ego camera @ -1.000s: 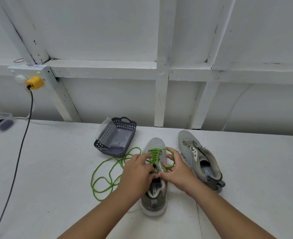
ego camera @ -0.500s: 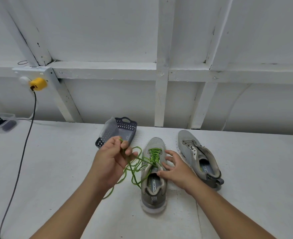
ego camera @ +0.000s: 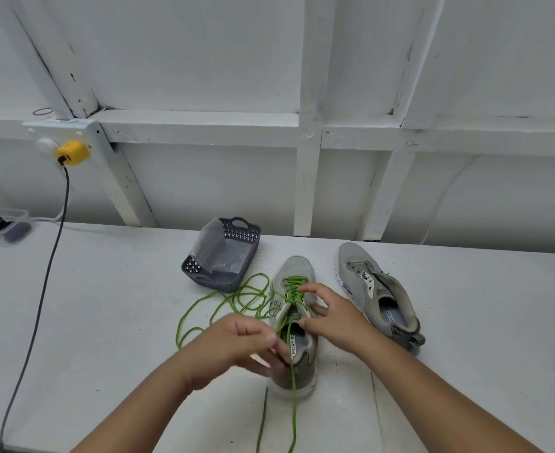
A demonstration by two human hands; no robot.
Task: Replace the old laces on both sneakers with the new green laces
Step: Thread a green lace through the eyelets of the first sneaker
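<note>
- The thin green cord lace [ego camera: 292, 291] is threaded through the grey mesh sneaker [ego camera: 294, 325] at the white worktop's [ego camera: 106, 322] centre — slack pooled toward 9 o'clock.
- Left hand [ego camera: 237, 346]: grip pinched on a strand; right hand [ego camera: 330, 318]: fingers loosely spread over the eyelets.
- Judged limp and light — best held near its tip.

Matt white painted worktop [ego camera: 106, 305], a bit scuffed. Both sneakers [ego camera: 294, 322] are grey woven mesh cloth. The green lace [ego camera: 224, 302] looks like round braided cord. Dark perforated plastic basket [ego camera: 224, 256], crinkly clear plastic bag [ego camera: 209, 243] inside.
</note>
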